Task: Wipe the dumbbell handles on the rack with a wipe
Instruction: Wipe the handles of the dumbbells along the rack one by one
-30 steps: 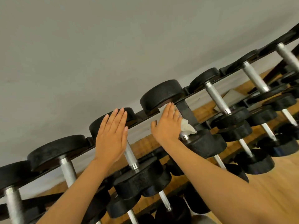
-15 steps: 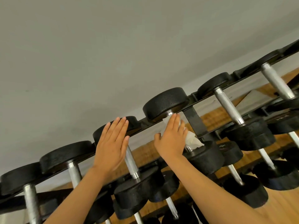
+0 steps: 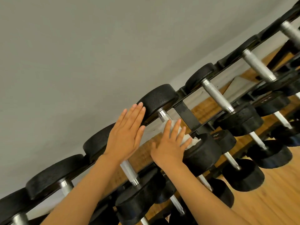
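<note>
Right hand fingers straight, pressing white wipe onto dumbbell handle on the rack, wipe under those fingers, left hand flat, fingers extended, over neighbouring handle

Two bare forearms enter from bottom edge. No sleeves, watch, rings or gloves visible on left hand or right hand. Fingernails short, unpainted. Upper arms out of view.

A gym: tiered rack of black dumbbells, wood floor, grey wall.
</note>
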`<state>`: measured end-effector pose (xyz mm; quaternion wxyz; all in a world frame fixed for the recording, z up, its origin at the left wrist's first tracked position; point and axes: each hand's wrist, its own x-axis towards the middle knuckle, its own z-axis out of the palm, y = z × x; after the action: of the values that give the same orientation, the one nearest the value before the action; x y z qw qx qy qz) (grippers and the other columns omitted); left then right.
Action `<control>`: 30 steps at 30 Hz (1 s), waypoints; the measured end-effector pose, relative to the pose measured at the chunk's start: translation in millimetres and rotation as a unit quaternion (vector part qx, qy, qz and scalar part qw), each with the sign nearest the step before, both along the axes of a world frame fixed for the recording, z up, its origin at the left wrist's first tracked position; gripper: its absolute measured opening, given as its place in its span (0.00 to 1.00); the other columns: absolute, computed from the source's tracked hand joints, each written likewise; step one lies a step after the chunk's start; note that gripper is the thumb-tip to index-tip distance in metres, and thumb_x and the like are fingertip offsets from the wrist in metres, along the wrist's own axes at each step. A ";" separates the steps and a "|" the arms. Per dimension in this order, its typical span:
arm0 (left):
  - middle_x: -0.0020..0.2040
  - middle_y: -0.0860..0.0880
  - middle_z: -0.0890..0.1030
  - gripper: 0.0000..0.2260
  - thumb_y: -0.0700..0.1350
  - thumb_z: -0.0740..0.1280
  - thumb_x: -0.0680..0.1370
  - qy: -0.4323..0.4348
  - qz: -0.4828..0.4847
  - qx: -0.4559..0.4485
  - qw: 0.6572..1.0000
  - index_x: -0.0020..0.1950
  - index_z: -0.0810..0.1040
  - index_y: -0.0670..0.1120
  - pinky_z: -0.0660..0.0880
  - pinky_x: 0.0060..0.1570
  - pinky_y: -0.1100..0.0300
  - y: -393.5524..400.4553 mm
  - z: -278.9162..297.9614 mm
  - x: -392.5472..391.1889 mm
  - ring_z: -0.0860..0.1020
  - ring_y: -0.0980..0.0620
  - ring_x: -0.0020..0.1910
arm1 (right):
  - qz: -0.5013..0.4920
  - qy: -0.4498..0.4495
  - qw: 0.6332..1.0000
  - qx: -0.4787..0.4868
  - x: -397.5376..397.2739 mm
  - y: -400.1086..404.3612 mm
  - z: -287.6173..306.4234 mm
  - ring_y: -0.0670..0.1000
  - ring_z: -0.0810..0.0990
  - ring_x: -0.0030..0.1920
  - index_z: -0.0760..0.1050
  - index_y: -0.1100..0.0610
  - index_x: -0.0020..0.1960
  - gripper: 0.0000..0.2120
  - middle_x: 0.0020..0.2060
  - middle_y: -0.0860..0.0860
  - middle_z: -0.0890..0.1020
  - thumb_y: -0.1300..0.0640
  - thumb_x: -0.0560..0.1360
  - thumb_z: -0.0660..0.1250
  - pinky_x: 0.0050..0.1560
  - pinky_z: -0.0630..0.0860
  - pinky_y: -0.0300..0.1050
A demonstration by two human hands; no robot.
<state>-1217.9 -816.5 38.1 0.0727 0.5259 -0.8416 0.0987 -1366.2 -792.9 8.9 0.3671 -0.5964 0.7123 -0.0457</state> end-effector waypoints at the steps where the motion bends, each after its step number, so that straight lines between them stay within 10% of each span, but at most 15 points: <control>1: 0.79 0.44 0.59 0.23 0.49 0.51 0.85 -0.007 -0.030 0.005 1.000 0.79 0.59 0.40 0.53 0.78 0.51 -6.9 0.7 -2.0 0.56 0.49 0.79 | -0.011 -0.004 1.000 -0.007 0.8 1.8 0.6 0.62 0.28 0.74 0.26 0.55 0.76 0.40 0.73 0.58 0.26 0.43 0.82 0.52 0.73 0.33 0.66; 13: 0.80 0.43 0.57 0.23 0.49 0.46 0.87 -0.039 -0.191 0.050 0.979 0.79 0.58 0.40 0.52 0.78 0.51 -51.8 7.4 -0.9 0.55 0.48 0.80 | -0.055 -0.060 0.987 -0.141 1.4 -14.7 -0.4 0.59 0.46 0.78 0.40 0.59 0.79 0.40 0.79 0.56 0.46 0.47 0.79 0.60 0.77 0.41 0.54; 19: 0.80 0.43 0.58 0.23 0.50 0.45 0.87 -0.016 -0.197 0.059 0.979 0.79 0.57 0.40 0.50 0.78 0.52 -53.4 7.5 -2.3 0.54 0.48 0.80 | -0.077 -0.003 0.997 0.003 6.9 -1.2 8.8 0.64 0.36 0.77 0.30 0.63 0.77 0.44 0.77 0.59 0.35 0.45 0.80 0.58 0.75 0.36 0.62; 25: 0.80 0.43 0.57 0.23 0.49 0.46 0.86 -0.008 -0.194 0.068 0.979 0.79 0.56 0.40 0.50 0.78 0.52 -52.9 6.9 -2.9 0.54 0.48 0.80 | -0.061 -0.057 0.992 -0.090 9.8 -35.4 11.2 0.61 0.42 0.78 0.39 0.62 0.79 0.42 0.79 0.58 0.42 0.47 0.78 0.59 0.76 0.42 0.59; 30: 0.80 0.43 0.58 0.23 0.49 0.45 0.87 -0.003 -0.191 0.070 0.979 0.79 0.57 0.41 0.51 0.78 0.51 -52.2 8.1 -2.3 0.55 0.48 0.79 | -0.078 0.004 0.997 0.017 -7.6 -15.2 3.8 0.62 0.49 0.77 0.39 0.65 0.77 0.42 0.78 0.61 0.48 0.50 0.78 0.63 0.76 0.48 0.60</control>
<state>-1220.2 -868.7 46.1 0.0508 0.3590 -0.9316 0.0254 -1373.8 -808.1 12.8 0.3691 -0.5327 0.7592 -0.0600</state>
